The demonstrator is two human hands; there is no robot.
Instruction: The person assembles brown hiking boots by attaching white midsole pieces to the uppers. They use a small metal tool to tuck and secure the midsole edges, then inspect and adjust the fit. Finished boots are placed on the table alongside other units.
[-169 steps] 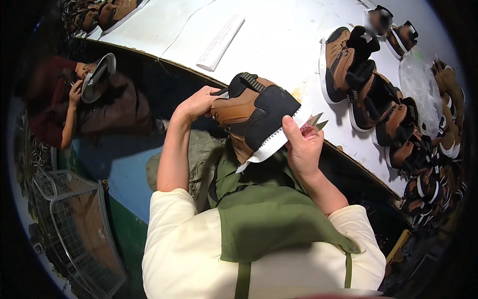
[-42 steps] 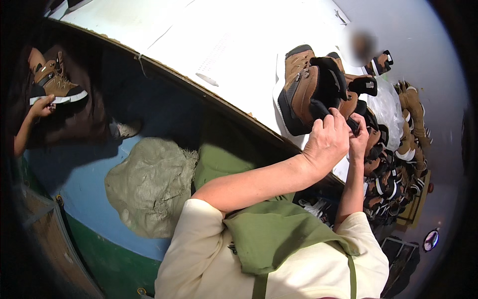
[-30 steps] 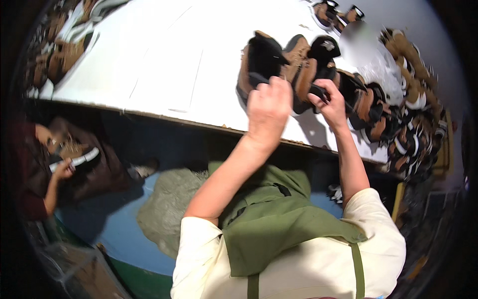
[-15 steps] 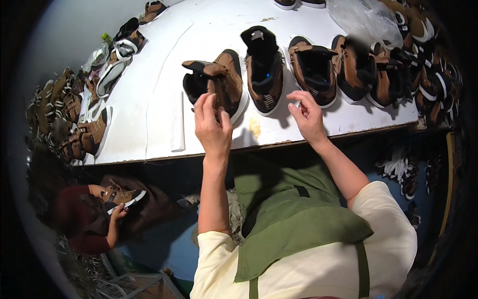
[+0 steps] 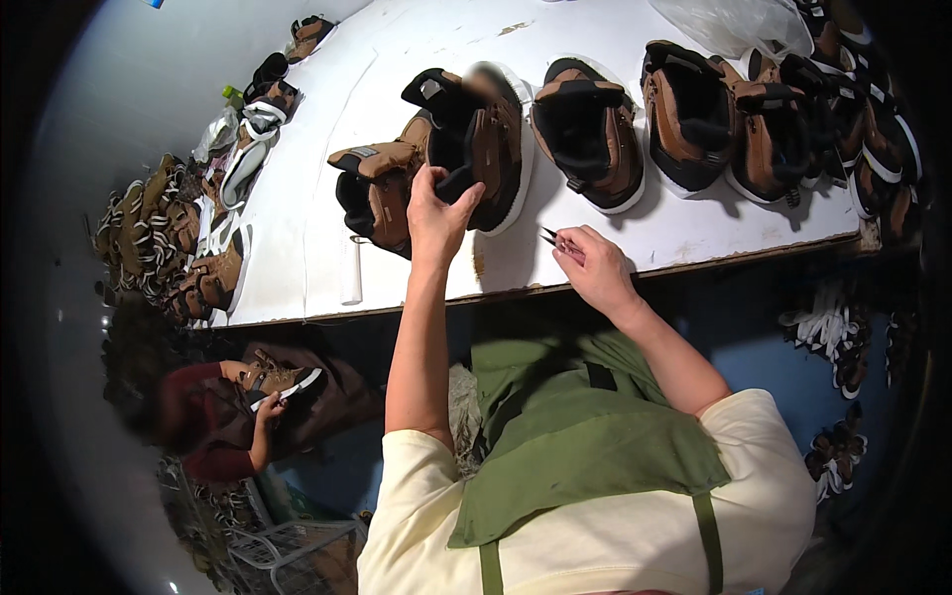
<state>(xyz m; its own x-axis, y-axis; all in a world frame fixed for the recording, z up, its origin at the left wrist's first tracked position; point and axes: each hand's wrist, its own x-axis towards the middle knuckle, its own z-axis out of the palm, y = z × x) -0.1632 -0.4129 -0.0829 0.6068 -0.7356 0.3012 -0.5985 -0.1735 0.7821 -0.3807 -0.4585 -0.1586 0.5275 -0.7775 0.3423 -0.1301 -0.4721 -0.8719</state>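
My left hand (image 5: 436,220) is closed on the black padded collar of a brown and black high-top shoe (image 5: 498,164), thumb on one side and fingers on the other. This shoe leans against another brown shoe (image 5: 382,203) on its left. My right hand (image 5: 598,273) is closed on tweezers (image 5: 548,236), whose two dark pointed tips show past the fingers. They are above the table near its front edge, apart from the shoes. To the right of the gripped shoe stands a third shoe (image 5: 588,134), its opening facing up.
More brown shoes (image 5: 689,117) line the white table (image 5: 317,228) to the right. A clear plastic bag (image 5: 739,28) lies behind them. A white roll (image 5: 351,273) is near the front edge. Shoes pile up (image 5: 149,223) at left. A person (image 5: 213,416) holds a shoe at lower left.
My left hand has gone from the leftmost shoe to the second one, which now stands turned and closer against the first. My right hand has drawn back toward the table edge; the tweezers' tips now show.
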